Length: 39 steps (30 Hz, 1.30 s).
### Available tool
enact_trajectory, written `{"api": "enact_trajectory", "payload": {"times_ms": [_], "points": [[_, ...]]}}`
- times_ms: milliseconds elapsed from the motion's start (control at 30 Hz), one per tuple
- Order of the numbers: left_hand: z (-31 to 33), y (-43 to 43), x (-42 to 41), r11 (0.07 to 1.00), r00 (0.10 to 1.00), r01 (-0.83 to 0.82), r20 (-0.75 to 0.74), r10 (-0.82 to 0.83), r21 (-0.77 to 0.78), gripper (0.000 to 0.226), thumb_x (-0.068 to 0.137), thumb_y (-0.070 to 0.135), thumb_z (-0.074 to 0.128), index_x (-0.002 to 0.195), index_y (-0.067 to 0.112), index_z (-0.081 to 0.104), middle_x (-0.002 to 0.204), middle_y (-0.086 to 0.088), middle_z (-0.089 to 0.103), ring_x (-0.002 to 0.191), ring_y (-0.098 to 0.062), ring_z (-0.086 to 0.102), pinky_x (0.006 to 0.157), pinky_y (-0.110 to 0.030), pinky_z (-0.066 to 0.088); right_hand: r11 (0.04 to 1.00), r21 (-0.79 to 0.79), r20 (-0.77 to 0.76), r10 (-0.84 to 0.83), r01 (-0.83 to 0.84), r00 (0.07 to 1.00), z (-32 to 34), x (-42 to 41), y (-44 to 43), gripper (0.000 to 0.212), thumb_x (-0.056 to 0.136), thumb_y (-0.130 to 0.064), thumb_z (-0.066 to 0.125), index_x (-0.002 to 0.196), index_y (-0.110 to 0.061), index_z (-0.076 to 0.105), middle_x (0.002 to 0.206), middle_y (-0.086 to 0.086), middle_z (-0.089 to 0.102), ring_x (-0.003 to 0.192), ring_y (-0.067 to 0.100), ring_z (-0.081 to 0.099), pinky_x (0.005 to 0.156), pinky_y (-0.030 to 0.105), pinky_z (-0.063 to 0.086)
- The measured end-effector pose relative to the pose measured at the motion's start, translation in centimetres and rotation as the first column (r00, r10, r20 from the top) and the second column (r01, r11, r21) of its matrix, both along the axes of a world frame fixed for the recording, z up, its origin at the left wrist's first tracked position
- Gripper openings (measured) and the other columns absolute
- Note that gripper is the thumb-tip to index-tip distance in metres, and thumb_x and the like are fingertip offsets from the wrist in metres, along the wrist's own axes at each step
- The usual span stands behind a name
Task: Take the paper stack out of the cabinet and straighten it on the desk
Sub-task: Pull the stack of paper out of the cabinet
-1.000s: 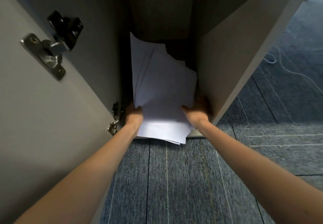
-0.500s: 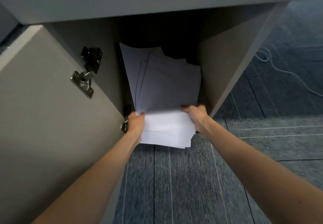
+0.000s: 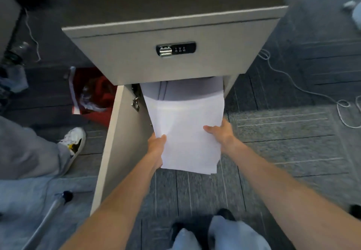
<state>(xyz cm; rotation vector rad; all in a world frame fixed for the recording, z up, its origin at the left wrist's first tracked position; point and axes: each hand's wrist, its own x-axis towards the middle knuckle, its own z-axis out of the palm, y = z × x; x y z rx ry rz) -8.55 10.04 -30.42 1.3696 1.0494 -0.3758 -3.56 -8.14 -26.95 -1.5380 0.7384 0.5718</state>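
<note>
A loose stack of white paper [image 3: 185,128] hangs partly out of the low grey cabinet [image 3: 175,60], its far end still in the shadow of the opening. My left hand [image 3: 156,146] grips the stack's left edge near the bottom. On the right edge, my right hand [image 3: 220,132] holds it with the thumb on top. The sheets are uneven at the lower right corner. The cabinet door [image 3: 119,142] stands open to the left.
A combination lock [image 3: 175,49] sits on the drawer front above the opening. Another person's leg and white shoe [image 3: 72,144] are at the left, beside a red bag [image 3: 95,101]. A white cable [image 3: 304,89] trails over the carpet at right. My feet [image 3: 214,230] are below.
Both hands have drawn the stack toward me and out of the cabinet. The view has risen and pulled back, so the drawer front and cabinet top now show.
</note>
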Motion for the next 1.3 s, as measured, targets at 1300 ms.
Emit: {"api": "enact_trajectory", "payload": {"times_ms": [1300], "points": [[44.7,-6.9,-5.0,0.959,0.935,0.245,0.296,-0.194,-0.145,0.046,0.095,0.012,0.055,0.140,0.010,0.046,0.134,-0.013,0.060,0.110,-0.031,0.062,0.087,-0.042,0.053,0.968,0.153,0.244,-0.231,0.198,0.942,42.9,-9.4,-10.4,0.049,0.084,0.005,0.064,0.130,-0.007,0.050,0.114,0.005,0.060,0.103,0.027,0.059,0.082,0.038,0.051]]}}
